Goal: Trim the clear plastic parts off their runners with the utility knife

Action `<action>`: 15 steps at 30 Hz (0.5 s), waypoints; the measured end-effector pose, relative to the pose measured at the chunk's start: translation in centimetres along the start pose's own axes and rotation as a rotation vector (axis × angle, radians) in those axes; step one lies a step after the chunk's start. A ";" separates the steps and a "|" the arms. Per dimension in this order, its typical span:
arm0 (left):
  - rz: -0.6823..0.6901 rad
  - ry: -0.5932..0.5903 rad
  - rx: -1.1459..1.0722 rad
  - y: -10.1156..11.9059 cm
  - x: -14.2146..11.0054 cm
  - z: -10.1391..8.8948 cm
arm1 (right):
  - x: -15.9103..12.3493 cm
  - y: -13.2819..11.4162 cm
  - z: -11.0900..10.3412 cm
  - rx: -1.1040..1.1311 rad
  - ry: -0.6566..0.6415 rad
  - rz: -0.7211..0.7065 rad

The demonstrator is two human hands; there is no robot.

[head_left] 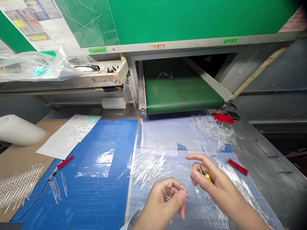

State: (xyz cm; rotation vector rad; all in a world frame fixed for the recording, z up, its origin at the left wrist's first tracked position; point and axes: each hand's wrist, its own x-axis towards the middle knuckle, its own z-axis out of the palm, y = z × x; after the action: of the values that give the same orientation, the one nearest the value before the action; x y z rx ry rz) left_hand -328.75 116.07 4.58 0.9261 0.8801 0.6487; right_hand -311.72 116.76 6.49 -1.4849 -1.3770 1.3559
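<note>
Near field: the left hand (163, 201) is closed in a pinch on a clear moulded plastic piece (169, 191), while the curled fingers of the right hand (211, 182) grip a small yellow-handled tool (206, 175), its tip hidden. Clear moulded sprues (216, 204) lie under the right hand on a translucent plastic sheet (168, 137). Middle field: a loose heap of clear moulded spikes (146, 169) sits just beyond the hands, beside a blue mat (96, 204). Far field: a green conveyor belt (182, 94).
</note>
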 end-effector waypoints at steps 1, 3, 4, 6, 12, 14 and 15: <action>-0.006 -0.019 0.008 0.1 0.0 -0.2 | 0.0 -0.3 -0.1 0.003 0.027 0.002; 0.012 0.047 -0.025 0.3 0.3 -0.7 | -0.1 -0.9 -0.3 -0.020 0.142 0.014; 0.034 0.133 -0.068 0.3 0.5 -0.9 | -0.3 -1.2 -0.3 -0.055 0.247 0.007; 0.064 0.316 -0.174 0.3 1.0 -1.2 | -0.8 -1.3 0.0 -0.165 0.488 -0.069; 0.135 0.290 -0.293 0.3 1.8 -0.5 | -1.7 1.1 3.0 -0.566 0.274 -0.753; 0.128 0.283 -0.309 0.6 1.5 -0.5 | -1.8 1.3 3.4 -0.502 0.060 -0.706; 0.114 0.278 -0.302 0.8 1.3 -0.6 | -1.8 1.2 3.3 -0.441 -0.010 -0.620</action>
State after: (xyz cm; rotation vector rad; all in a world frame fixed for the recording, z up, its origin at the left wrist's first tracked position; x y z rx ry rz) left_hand -328.67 117.73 4.58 0.6245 0.9468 0.9963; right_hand -314.37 114.24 5.06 -1.1440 -2.0168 0.6962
